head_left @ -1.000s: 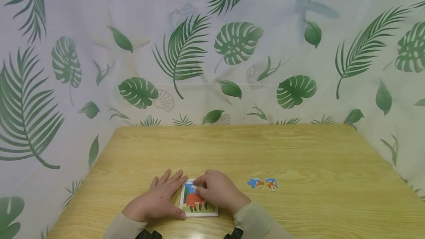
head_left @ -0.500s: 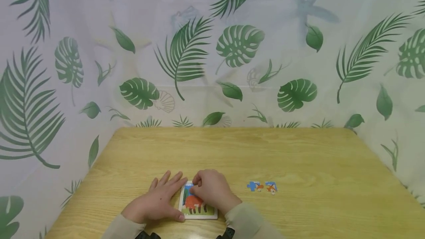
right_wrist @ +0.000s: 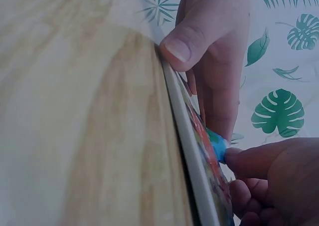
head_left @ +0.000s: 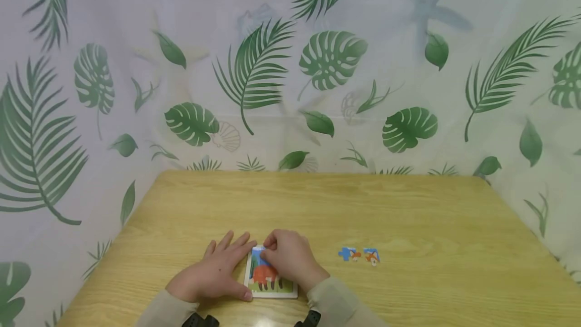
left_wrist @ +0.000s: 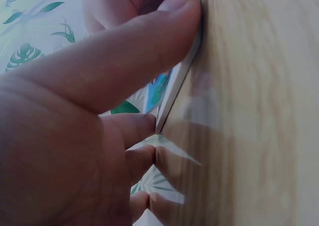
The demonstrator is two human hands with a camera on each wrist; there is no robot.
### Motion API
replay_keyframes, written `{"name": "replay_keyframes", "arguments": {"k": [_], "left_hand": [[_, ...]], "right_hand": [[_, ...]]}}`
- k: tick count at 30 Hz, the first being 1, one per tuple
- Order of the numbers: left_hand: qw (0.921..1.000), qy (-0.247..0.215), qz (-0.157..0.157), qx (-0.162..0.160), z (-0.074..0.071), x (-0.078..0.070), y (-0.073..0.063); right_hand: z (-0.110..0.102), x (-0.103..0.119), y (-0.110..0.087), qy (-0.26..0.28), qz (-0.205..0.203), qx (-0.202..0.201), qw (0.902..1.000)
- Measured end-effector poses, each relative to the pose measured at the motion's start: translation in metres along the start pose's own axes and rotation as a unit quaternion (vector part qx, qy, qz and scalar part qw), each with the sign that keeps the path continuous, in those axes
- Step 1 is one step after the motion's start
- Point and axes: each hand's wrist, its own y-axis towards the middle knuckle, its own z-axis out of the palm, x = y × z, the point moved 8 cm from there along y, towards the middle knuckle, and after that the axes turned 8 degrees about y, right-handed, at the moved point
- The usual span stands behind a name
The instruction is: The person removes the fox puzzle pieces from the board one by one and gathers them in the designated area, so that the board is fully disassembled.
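Observation:
A small jigsaw puzzle (head_left: 265,279) in a white-edged tray (head_left: 274,295) lies at the near side of the table, showing a red-orange animal body with dark legs. My left hand (head_left: 215,274) rests along the tray's left side with fingers spread, its thumb (left_wrist: 174,16) on the near corner. Over the upper part of the picture, my right hand (head_left: 292,259) pinches a blue puzzle piece (right_wrist: 218,147), which stands up tilted from the puzzle in the right wrist view. My right hand hides the puzzle's upper right in the head view.
Two loose puzzle pieces, one mostly blue (head_left: 348,254) and one with an orange fox face (head_left: 371,256), lie to the right of my right hand. A leaf-printed cloth (head_left: 272,64) hangs behind the wooden table (head_left: 431,226).
My right hand has shifted a little left over the upper part of the puzzle, mostly in the first half second. My left hand and the two loose pieces keep their places.

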Motion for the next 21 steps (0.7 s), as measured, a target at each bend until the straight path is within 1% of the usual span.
{"name": "replay_keyframes", "arguments": {"k": [4,9,14,17,21], "left_hand": [[0.9999,0.009,-0.003,-0.006,-0.0023,0.0004,-0.0005],[0.9999,0.009,-0.004,-0.005,-0.0022,-0.0001,-0.0018],[0.9999,0.009,-0.005,-0.011,-0.0025,-0.0006,-0.0023],[0.9994,0.006,-0.014,-0.03,-0.0027,-0.0001,-0.0017],[0.9973,0.011,-0.026,-0.068,-0.0029,-0.0008,0.0025]], "right_hand": [[-0.0018,0.0008,0.0001,0.027,0.003,0.001,0.9996],[-0.0018,-0.0015,-0.0008,0.07,0.02,0.018,0.9972],[-0.0023,-0.002,-0.0011,0.082,0.019,0.015,0.9963],[-0.0016,-0.0022,-0.0014,0.081,0.017,0.015,0.9965],[-0.0024,-0.0032,-0.0017,0.082,0.016,0.016,0.9964]]}}
